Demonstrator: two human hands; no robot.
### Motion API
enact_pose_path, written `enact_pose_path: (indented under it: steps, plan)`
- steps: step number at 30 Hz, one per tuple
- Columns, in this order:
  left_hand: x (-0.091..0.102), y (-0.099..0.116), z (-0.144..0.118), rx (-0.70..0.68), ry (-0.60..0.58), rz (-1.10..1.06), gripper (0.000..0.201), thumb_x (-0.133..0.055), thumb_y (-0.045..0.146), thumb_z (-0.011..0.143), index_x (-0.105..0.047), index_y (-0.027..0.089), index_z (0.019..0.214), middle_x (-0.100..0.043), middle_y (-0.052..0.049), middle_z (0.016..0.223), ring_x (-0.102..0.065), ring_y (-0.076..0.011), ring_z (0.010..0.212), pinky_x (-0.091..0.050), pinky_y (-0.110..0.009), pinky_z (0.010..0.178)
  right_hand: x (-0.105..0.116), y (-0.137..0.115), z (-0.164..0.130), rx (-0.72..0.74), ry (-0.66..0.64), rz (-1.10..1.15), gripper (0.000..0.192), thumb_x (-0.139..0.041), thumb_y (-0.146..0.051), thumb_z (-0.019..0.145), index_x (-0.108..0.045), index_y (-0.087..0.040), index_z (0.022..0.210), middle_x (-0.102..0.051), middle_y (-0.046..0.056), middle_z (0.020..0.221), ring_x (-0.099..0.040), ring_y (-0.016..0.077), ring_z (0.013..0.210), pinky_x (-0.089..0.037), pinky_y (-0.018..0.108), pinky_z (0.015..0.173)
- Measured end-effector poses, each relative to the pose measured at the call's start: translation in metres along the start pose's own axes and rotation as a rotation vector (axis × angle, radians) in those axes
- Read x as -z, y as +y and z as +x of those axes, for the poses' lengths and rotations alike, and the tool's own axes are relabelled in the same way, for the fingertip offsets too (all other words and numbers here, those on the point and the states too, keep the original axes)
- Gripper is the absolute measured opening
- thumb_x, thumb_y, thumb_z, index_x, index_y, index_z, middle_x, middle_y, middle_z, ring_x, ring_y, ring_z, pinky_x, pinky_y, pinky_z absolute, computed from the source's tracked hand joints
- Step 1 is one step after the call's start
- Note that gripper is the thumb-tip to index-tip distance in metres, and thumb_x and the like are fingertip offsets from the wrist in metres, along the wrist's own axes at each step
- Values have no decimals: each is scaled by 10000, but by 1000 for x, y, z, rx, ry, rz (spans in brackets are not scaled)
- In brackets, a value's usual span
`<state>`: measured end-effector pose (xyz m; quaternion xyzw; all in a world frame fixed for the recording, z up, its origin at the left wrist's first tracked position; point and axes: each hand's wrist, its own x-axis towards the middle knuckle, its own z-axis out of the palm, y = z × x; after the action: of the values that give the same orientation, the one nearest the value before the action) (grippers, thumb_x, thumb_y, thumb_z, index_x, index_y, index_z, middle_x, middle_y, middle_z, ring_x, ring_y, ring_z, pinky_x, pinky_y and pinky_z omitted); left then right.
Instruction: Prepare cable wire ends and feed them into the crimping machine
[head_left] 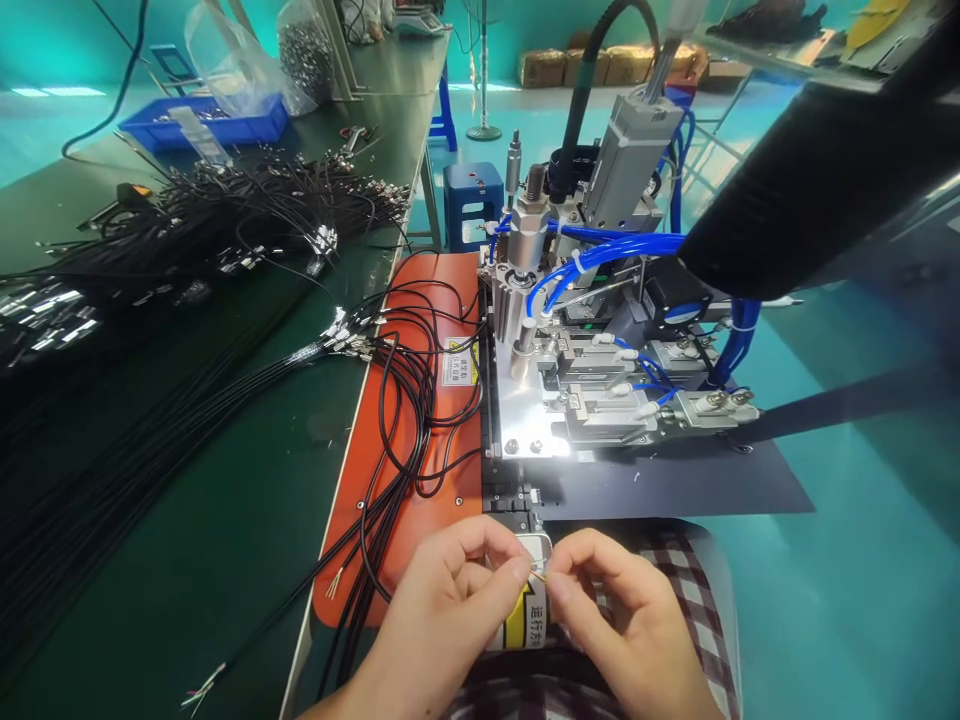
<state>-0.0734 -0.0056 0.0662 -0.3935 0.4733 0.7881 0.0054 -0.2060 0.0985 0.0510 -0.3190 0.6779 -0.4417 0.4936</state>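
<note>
Left hand [442, 600] and right hand [622, 620] meet low centre, both grips pinched shut on fine wire ends [538, 575] (too small to tell colours) of black cable [375, 560], just before machine [585, 340]; cable bundle [187, 230] lies on green table [225, 520]

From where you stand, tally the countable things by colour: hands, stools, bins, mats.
Bare hands: 2, the left hand and right hand, pinching thin wire ends between them
Blue stools: 1
Blue bins: 1
Orange mats: 1
Black cables: too tangled to count
Total: 5
</note>
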Motion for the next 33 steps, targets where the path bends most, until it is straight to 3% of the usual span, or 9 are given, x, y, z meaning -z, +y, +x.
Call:
enact_pose_path:
  steps: [4,9,15,21,25,33]
  plan:
    - [-1,-2,0,-1,-8,53,448,-520,532,835,-441,92,868,-243,41,501,-178,-34,459,-86,-213,443,5,-10,1,-52,-50,44,395,-526,-486,842,-498,-94,807,-460,28,660,-385,51,599,-330,166,555]
    - [-1,-1,-1,12,-2,80,464,-518,548,814,-445,93,869,-244,41,506,-183,-39,464,-92,-221,450,0,-30,1,-189,40,158,379,-599,-456,757,-507,-89,740,-420,8,610,-348,36,566,-272,177,527]
    - [0,0,-4,2,-14,85,443,-507,530,834,-444,94,874,-234,42,509,-174,-38,471,-87,-215,450,1,-35,2,-207,-51,162,309,-565,-369,791,-501,-73,732,-456,6,585,-369,24,540,-288,157,527]
    - [1,11,-7,13,-75,97,383,-515,454,818,-454,77,839,-269,37,523,-208,-26,459,-114,-185,430,12,-15,10,-222,-343,306,323,-565,-367,823,-457,-68,764,-491,25,600,-431,19,500,-351,90,467]
    - [6,12,-8,57,-128,114,326,-519,398,815,-451,81,842,-299,35,551,-212,-22,458,-128,-189,427,14,-8,15,-227,-436,401,319,-596,-352,791,-472,-59,768,-478,30,586,-426,24,482,-350,96,441]
    - [11,9,-8,111,-202,166,289,-531,365,822,-500,78,825,-296,24,531,-220,-34,466,-128,-202,439,24,-15,22,-92,-520,140,209,-541,-263,807,-533,-59,764,-529,36,594,-435,21,501,-316,104,473]
